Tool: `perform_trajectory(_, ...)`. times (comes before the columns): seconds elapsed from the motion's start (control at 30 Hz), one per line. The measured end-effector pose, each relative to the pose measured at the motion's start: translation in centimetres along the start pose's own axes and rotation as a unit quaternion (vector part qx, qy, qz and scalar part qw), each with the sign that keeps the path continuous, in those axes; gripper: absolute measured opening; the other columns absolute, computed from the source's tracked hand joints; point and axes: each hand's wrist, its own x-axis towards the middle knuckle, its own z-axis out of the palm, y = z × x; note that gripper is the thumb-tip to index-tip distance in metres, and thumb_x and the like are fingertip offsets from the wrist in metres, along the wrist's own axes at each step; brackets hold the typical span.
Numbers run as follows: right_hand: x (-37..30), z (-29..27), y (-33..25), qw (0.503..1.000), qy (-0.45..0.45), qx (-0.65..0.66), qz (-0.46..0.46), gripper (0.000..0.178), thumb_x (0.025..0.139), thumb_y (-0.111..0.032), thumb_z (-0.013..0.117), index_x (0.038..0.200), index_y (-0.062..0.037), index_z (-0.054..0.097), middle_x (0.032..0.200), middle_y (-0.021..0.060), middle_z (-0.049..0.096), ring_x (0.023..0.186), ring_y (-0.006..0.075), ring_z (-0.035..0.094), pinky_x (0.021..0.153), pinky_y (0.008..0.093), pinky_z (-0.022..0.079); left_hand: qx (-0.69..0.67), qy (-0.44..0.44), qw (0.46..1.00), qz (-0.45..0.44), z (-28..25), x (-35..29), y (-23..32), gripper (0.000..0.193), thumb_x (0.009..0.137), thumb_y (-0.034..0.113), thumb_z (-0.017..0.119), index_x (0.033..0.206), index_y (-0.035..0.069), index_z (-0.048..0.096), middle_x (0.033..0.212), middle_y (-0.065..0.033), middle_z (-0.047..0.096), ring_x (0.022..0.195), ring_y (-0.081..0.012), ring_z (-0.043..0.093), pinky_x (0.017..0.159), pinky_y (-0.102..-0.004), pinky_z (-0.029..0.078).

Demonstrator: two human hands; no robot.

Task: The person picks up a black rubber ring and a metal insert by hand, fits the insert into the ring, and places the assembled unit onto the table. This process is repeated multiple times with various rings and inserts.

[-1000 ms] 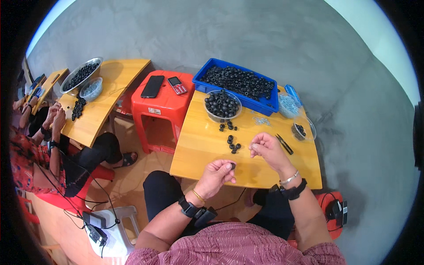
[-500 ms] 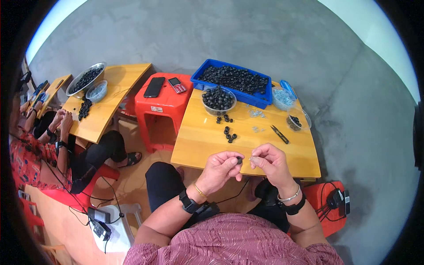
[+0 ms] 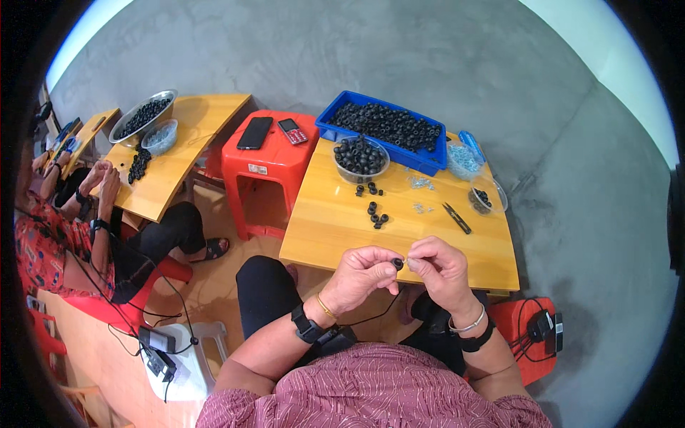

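Above the front edge of the yellow table point(image 3: 321, 242), my left hand point(image 3: 360, 277) pinches a small round black piece with a hole point(image 3: 397, 264) between thumb and fingertips. My right hand point(image 3: 441, 269) is closed in a pinch close beside it; whatever it holds is too small to make out. Two small groups of loose black pieces point(image 3: 377, 218) lie on the table beyond my hands. Small clear-blue bits point(image 3: 421, 183) are scattered to their right, next to black snips point(image 3: 457, 218).
At the back stand a blue tray point(image 3: 425, 166) and a clear bowl point(image 3: 354, 177), both holding black pieces. Smaller clear tubs stand at the right. Two phones lie on a red stool point(image 3: 268, 160). To the left another person point(image 3: 64, 242) works at a second table point(image 3: 214, 118).
My hands have drawn closer together, and the black piece now meets my right fingertips. The black piece's hole has turned into view. The whole view has shifted slightly.
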Motion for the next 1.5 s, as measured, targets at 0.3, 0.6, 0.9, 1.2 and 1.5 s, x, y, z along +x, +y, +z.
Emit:
perform_trajectory(0.3, 0.3, 0.1, -0.7, 0.989, -0.036, -0.13, -0.065, 0.011, 0.073, 0.005, 0.058, 0.082, -0.001, 0.056, 0.077, 0.0103, 0.055, 0.067, 0.0197, 0.055, 0.06, 0.0262, 0.044, 0.106, 0.044, 0.993, -0.006, -0.1, 0.3, -0.2, 0.012, 0.079, 0.004, 0.059, 0.09, -0.001, 0.059, 0.07, -0.0032, 0.056, 0.056, -0.0083, 0.048, 0.059, -0.0285, 0.052)
perform_trajectory(0.6, -1.3, 0.8, -0.1, 0.971, -0.029, -0.217, -0.091, 0.014, 0.075, 0.004, 0.056, 0.088, -0.0006, 0.057, 0.079, 0.0123, 0.055, 0.069, 0.0238, 0.056, 0.06, 0.0294, 0.046, 0.125, 0.042, 0.991, -0.011, -1.2, 0.2, -1.5, 0.014, 0.084, 0.008, 0.055, 0.094, -0.002, 0.058, 0.079, -0.0048, 0.06, 0.062, -0.0108, 0.059, 0.058, -0.0218, 0.05)
perform_trajectory(0.9, 0.1, 0.3, 2.5, 0.985, -0.087, -0.147, 0.008, 0.014, 0.075, -0.001, 0.055, 0.089, 0.0002, 0.058, 0.078, 0.0138, 0.059, 0.069, 0.0245, 0.059, 0.063, 0.0299, 0.046, 0.132, 0.078, 0.987, -0.051, -2.4, 0.8, -1.4, 0.015, 0.086, 0.008, 0.052, 0.096, -0.002, 0.056, 0.081, -0.005, 0.059, 0.067, -0.0123, 0.057, 0.066, -0.027, 0.053)
perform_trajectory(1.2, 5.2, 0.5, 9.5, 0.945, -0.127, -0.299, 0.036, 0.013, 0.074, -0.005, 0.054, 0.087, -0.0039, 0.055, 0.077, 0.016, 0.058, 0.072, 0.0327, 0.057, 0.063, 0.0383, 0.045, 0.119, 0.151, 0.981, -0.014, -5.1, 0.8, -0.7, 0.012, 0.084, 0.005, 0.053, 0.094, 0.0, 0.058, 0.078, -0.002, 0.057, 0.063, -0.0083, 0.052, 0.063, -0.0264, 0.052)
perform_trajectory(1.5, 6.6, 1.3, 11.1, 0.89, -0.218, -0.398, 0.044, 0.011, 0.075, -0.009, 0.052, 0.087, -0.008, 0.052, 0.074, 0.0149, 0.056, 0.072, 0.0352, 0.056, 0.062, 0.0433, 0.044, 0.118, 0.146, 0.982, -0.006, -6.2, 0.8, -0.2, 0.015, 0.084, 0.007, 0.055, 0.095, -0.002, 0.057, 0.084, -0.0037, 0.058, 0.068, -0.0098, 0.055, 0.062, -0.0244, 0.051)
